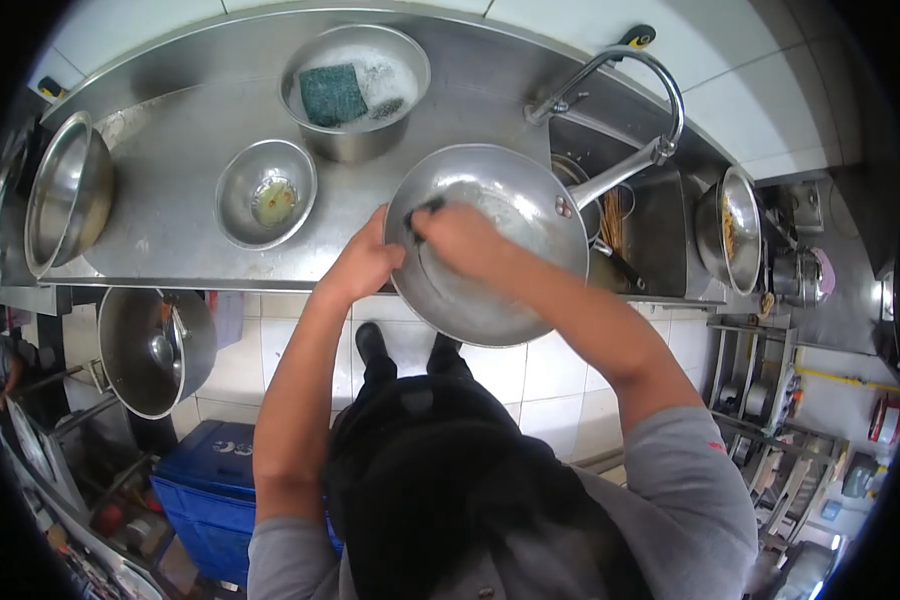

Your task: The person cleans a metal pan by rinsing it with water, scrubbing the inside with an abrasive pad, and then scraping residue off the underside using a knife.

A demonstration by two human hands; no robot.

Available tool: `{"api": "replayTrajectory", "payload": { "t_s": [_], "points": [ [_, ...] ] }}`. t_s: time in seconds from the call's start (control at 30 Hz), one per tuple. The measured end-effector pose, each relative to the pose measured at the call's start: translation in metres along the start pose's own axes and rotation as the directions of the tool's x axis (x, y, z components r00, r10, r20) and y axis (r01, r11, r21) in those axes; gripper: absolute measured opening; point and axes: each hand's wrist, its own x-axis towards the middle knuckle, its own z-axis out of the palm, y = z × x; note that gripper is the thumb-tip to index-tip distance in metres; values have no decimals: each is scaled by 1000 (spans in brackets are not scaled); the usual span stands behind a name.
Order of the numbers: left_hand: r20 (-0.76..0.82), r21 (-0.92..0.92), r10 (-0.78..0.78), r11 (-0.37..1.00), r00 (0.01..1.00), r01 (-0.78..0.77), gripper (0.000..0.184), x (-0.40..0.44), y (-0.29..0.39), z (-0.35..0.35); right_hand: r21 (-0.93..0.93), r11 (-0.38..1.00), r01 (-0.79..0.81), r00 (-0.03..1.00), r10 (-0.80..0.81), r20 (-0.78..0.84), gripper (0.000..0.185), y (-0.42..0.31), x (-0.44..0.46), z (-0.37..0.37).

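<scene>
A large metal pan rests at the counter's front edge, its handle pointing up and right past the sink. My left hand grips the pan's left rim. Inside the pan, my right hand is closed on a small dark scrubber pressed to the inner left wall; the hand is slightly blurred. Behind the pan stands a pot of soapy water with a green scouring pad in it. A small bowl with some yellowish liquid sits to the left.
A faucet arches over the sink, which holds pans and thin brown sticks. A large bowl stands at the counter's left end, another bowl right of the sink. A deep pot and blue crate are lower left.
</scene>
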Motion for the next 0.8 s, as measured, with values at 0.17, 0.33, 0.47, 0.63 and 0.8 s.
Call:
{"api": "replayTrajectory", "payload": {
  "t_s": [0.17, 0.33, 0.47, 0.63, 0.8],
  "points": [
    [-63, -26, 125, 992, 990, -127, 74, 1, -1, 5, 97, 858, -505, 847, 514, -137, 16, 47, 6, -4],
    [-2, 6, 118, 993, 993, -118, 75, -1, 8, -2, 716, 667, -206, 862, 470, -189, 23, -34, 15, 0],
    [4, 7, 63, 998, 998, -63, 74, -11, 7, 2, 778, 585, -230, 559, 734, -386, 22, 8, 39, 11],
    [-63, 178, 217, 963, 974, -203, 73, -8, 2, 4, 912, 397, -104, 500, 813, -297, 27, -2, 42, 21],
    [-73, 91, 183, 980, 980, -176, 73, -6, 3, 0, 407, 912, -55, 998, 47, 29, 26, -37, -40, 16]
  ]
}}
